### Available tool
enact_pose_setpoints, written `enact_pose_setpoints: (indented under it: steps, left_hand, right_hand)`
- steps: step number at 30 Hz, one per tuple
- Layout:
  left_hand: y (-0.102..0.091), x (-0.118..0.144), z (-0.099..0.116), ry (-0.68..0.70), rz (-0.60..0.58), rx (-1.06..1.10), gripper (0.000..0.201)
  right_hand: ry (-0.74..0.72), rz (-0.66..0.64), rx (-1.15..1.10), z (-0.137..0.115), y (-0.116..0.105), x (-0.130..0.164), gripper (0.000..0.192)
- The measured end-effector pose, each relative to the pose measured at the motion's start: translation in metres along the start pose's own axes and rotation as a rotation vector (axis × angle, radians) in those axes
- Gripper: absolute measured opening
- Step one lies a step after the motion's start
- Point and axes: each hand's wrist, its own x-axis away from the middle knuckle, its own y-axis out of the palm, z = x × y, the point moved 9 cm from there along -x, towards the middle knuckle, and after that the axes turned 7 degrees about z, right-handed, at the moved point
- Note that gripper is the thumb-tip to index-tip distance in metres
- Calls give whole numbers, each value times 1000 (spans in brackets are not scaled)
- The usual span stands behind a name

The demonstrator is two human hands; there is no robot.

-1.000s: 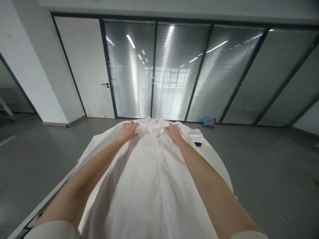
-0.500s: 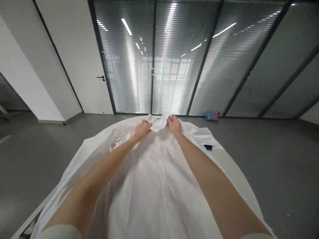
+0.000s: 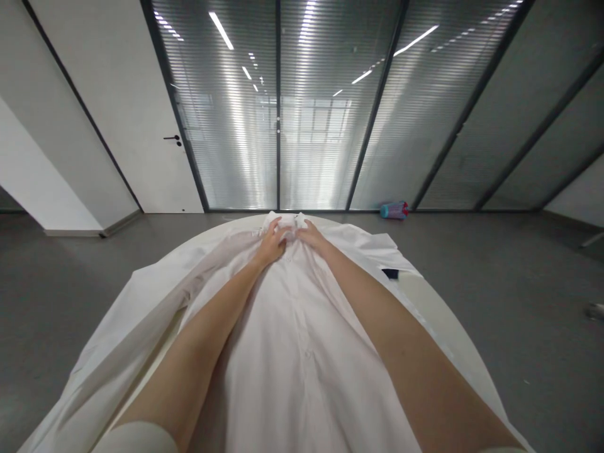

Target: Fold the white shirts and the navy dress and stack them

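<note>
A white buttoned shirt (image 3: pixel 302 352) lies spread front-up along a white table (image 3: pixel 448 333), collar at the far end. My left hand (image 3: pixel 272 244) and my right hand (image 3: pixel 311 236) meet at the collar (image 3: pixel 287 228), fingers closed on the collar fabric on either side of the placket. Both forearms stretch out over the shirt's front. The left sleeve (image 3: pixel 136 314) drapes off toward the table's left side.
A small dark object (image 3: pixel 391 274) lies on the table right of the shirt. A blue and red item (image 3: pixel 394 210) sits on the grey floor by the glass wall with blinds. A white door (image 3: pixel 141 126) stands at the left.
My hands have come together from the shoulders of the shirt to its collar. The view has tilted down and closer, and the left sleeve has spread out more.
</note>
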Motion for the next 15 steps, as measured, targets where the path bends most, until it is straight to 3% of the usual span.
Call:
enact_pose_setpoints:
  steps: [2,5,7,9,12,15]
  left_hand:
    - [9,7,15,151,-84,-81,47]
    - [5,8,11,75,-36,-233,33]
    - [1,9,6,-3,-7,-295,29]
    - [0,10,8,-24,-21,-300,28]
    - [-2,6,22,-29,-51,-282,24]
    - [2,-2,50,-13,-95,-262,24]
  right_hand:
    - [-37,-81,34,-9,-12,17,49]
    - [-111,-191,95,-17,-56,68,23]
    - [-248,-303,208,-20,-95,127,12]
    - [-318,-331,402,-12,-141,194,13]
    - [-170,-348,585,22,-200,290,21]
    - [39,-326,734,62,-235,358,25]
